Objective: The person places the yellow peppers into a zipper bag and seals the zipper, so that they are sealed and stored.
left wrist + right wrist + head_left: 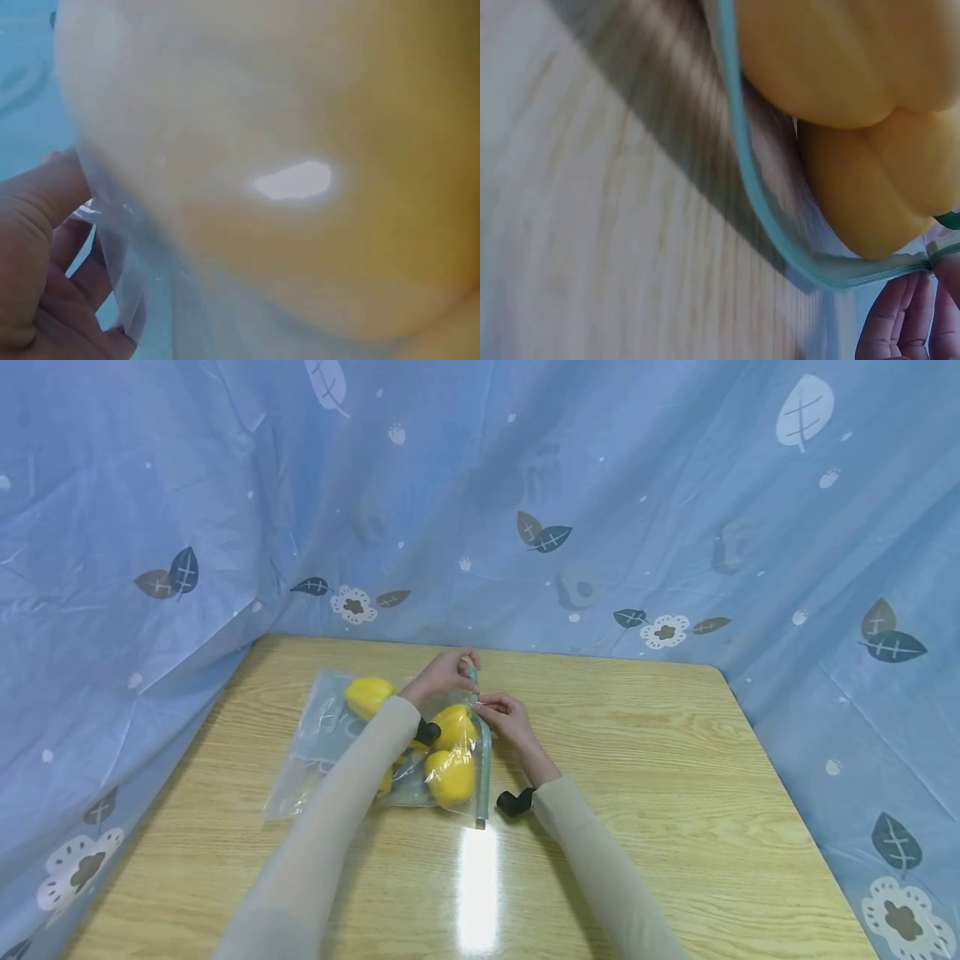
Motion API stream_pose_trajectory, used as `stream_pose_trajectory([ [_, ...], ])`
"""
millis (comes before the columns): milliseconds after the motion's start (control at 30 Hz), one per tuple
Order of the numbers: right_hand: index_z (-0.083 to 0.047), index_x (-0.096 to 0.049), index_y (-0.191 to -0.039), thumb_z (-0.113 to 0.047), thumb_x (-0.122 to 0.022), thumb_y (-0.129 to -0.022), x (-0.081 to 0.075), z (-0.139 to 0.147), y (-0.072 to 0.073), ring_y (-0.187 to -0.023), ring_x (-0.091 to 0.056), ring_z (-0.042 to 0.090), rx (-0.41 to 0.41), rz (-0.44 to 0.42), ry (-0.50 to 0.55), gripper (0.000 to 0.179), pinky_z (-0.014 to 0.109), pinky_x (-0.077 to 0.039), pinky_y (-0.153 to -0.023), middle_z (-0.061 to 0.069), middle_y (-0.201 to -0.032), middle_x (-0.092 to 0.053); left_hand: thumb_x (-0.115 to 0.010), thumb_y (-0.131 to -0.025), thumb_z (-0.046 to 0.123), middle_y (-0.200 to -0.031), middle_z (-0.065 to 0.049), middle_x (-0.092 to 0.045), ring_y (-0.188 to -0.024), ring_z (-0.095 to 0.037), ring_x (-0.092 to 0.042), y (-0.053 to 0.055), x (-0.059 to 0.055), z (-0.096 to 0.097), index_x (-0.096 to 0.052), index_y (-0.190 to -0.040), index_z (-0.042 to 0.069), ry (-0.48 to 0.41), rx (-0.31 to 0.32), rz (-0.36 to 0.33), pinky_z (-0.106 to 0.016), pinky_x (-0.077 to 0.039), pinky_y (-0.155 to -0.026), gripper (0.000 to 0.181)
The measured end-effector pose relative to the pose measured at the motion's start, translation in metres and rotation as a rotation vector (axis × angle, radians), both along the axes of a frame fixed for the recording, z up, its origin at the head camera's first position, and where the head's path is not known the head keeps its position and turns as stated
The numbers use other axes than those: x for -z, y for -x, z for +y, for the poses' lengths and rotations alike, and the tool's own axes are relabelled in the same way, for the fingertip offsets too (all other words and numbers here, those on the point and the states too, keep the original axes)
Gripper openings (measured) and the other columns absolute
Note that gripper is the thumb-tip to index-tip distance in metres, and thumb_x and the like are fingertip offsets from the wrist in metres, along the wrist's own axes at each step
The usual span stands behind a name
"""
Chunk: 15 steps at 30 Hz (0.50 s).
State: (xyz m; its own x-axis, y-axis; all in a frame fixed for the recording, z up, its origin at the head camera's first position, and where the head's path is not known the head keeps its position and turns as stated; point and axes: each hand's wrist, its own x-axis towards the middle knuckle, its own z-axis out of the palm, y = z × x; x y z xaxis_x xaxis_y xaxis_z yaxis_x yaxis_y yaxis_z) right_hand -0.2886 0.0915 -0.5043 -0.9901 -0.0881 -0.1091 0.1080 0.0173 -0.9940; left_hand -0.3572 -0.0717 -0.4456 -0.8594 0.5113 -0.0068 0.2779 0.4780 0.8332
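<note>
A clear zip bag (pixel 318 739) lies on the table with several yellow bell peppers (pixel 450 777) inside. Its teal closing strip (pixel 484 768) runs along the right side. At the far end of that strip my left hand (pixel 447 673) grips the bag's edge. Closer in, my right hand (pixel 512 718) pinches the strip between thumb and fingers, beside a small whitish bit. Clear film passes between the thumb and fingers of the left hand (pixel 45 255) in the left wrist view. In the right wrist view, lobed peppers (pixel 840 67) sit behind the strip, with a bit of green showing.
The wooden table (pixel 637 760) extends to both sides, with a bright glare at its near middle. A blue patterned curtain (pixel 465 485) hangs behind and beside it. Black wrist devices (pixel 515 802) are worn at both wrists.
</note>
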Motion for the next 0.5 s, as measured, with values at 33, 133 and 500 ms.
stream_pose_trajectory([
  [33,-0.003,-0.065,-0.108,-0.019,-0.070,-0.083,-0.0003,0.0000,-0.0009,-0.083,-0.060,0.010,0.009,-0.005,-0.002,0.030,0.022,-0.051,-0.075,-0.001,-0.089,-0.066,-0.071,-0.079,0.002,-0.056,-0.002,-0.048,-0.054,-0.018,-0.044,-0.0006,0.0001,0.0006,-0.052,-0.107,0.000,-0.002,-0.010,0.006,-0.025,-0.040,-0.055,0.033],
  [133,-0.003,-0.065,-0.109,-0.021,-0.071,-0.082,-0.0004,0.0005,-0.0027,-0.084,-0.059,0.010,0.025,-0.011,-0.007,0.032,0.022,-0.050,-0.075,-0.002,-0.089,-0.066,-0.072,-0.078,0.002,-0.056,-0.003,-0.048,-0.053,-0.017,-0.043,-0.0036,-0.0015,0.0026,-0.053,-0.103,0.005,-0.004,-0.039,0.029,-0.025,-0.040,-0.055,0.031],
  [500,0.002,-0.062,-0.108,-0.013,-0.068,-0.085,-0.0061,0.0071,-0.0081,-0.080,-0.059,0.008,-0.018,0.022,-0.014,0.029,0.020,-0.050,-0.073,-0.005,-0.084,-0.063,-0.075,-0.077,0.008,-0.059,-0.004,-0.052,-0.057,-0.020,-0.050,-0.0098,-0.0085,0.0079,-0.055,-0.098,0.014,0.040,-0.099,0.059,-0.025,-0.041,-0.056,0.030],
])
